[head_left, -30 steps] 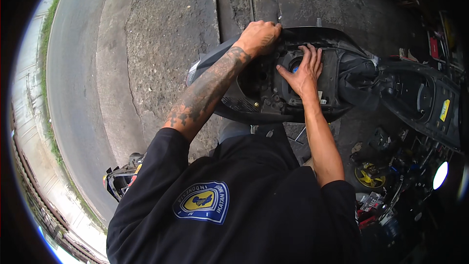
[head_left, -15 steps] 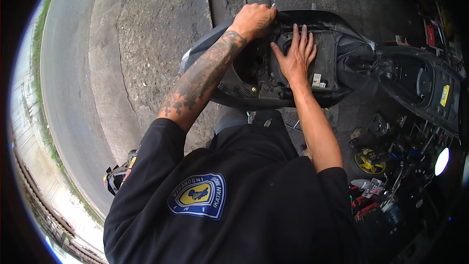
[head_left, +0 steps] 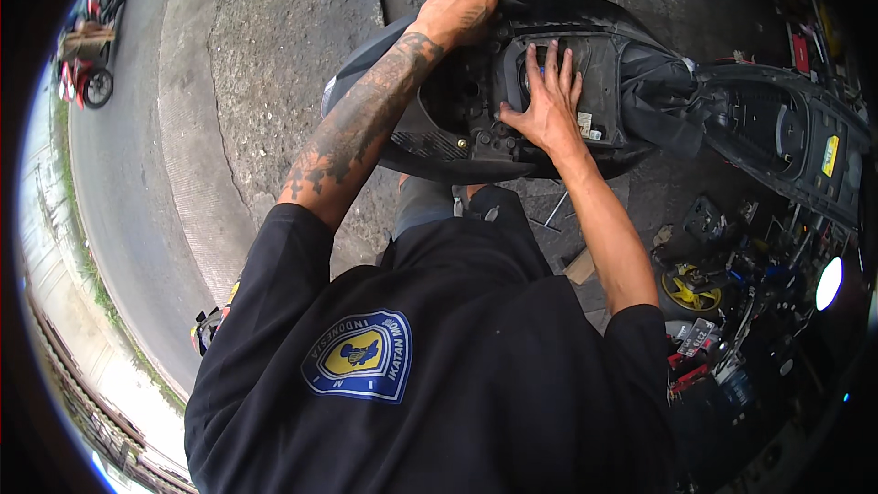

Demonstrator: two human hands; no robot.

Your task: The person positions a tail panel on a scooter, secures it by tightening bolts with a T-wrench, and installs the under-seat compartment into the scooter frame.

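Before me is the rear part of a black scooter (head_left: 585, 14), its under-seat area exposed and the hinged seat (head_left: 819, 142) swung out to the right. My left hand (head_left: 457, 14) is closed over the far edge of the rear body panel (head_left: 370, 64); its fingertips are hidden. Against the recessed middle of the scooter, my right hand (head_left: 549, 110) lies with fingers spread, beside a round opening partly covered by them. White labels (head_left: 585, 123) sit near its wrist. Black cloth-like sheeting (head_left: 663, 101) bunches between body and seat.
A red motorcycle (head_left: 87, 73) is on the road at the far left. Right of me lie parts and tools, among them a yellow wheel (head_left: 690, 288). A T-shaped metal tool (head_left: 555, 210) rests on the ground near the scooter.
The scooter and both hands appear slightly higher and further left in view. My right hand's fingers have shifted a little on the scooter. A red motorcycle has come into view on the road.
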